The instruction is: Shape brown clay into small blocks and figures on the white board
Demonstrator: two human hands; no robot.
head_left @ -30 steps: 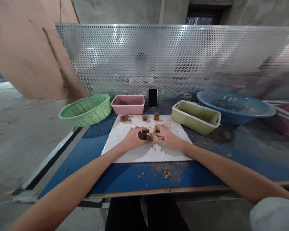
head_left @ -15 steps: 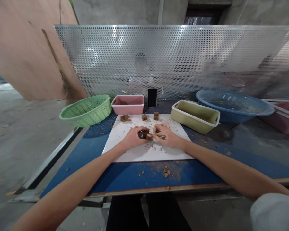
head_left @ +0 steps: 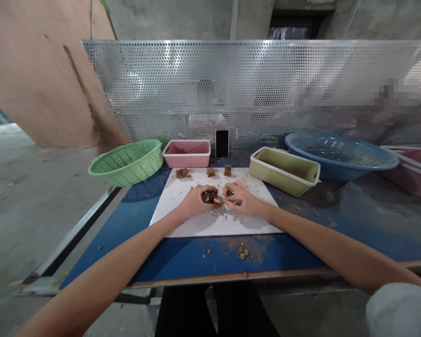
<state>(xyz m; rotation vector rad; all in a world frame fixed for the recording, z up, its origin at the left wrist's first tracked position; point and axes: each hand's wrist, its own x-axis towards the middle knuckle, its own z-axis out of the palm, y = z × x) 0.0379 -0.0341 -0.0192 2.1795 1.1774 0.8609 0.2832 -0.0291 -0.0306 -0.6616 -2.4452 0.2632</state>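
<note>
Dark brown lump [head_left: 209, 196], rough and crumbly, at middle of white board [head_left: 182, 220] nearer its far edge, gripped by curled fingers of left hand [head_left: 197, 200], w/ right hand [head_left: 239, 199] closed on thin tool [head_left: 228, 201] touching lump.

Both bare forearms reach forward from the lower corners and converge toward the middle, wrists low and nearly level. The left hand [head_left: 196, 200] is curled palm-down, fingers bent inward and closed around a small dark lump at its fingertips. The right hand [head_left: 239, 198] sits just beside it, knuckles up, thumb and forefinger pinched together and pointing at the left hand's fingertips.
</note>
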